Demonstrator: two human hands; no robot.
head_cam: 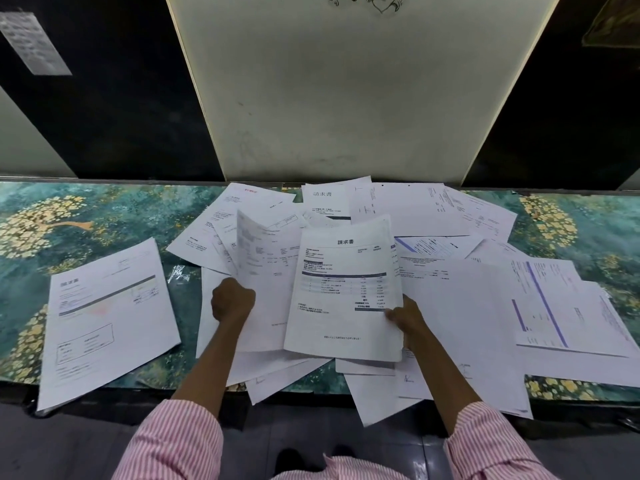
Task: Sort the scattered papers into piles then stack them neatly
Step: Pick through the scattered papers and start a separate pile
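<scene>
Several printed white sheets lie scattered and overlapping across the middle and right of the table (pixel 415 216). My right hand (pixel 407 318) pinches the right edge of an invoice sheet (pixel 343 292) with a dark table band, lifted above the heap. My left hand (pixel 231 301) grips another sheet (pixel 263 268), raised with its top left corner curling up. One separate sheet (pixel 107 320) lies alone at the left, its lower corner hanging over the front edge.
The table (pixel 69 216) has a teal cloth with gold flower patterns. A white panel (pixel 346 98) between dark walls rises right behind the table. Some sheets (pixel 398 400) overhang the front edge. The floor (pixel 69 445) below is dark.
</scene>
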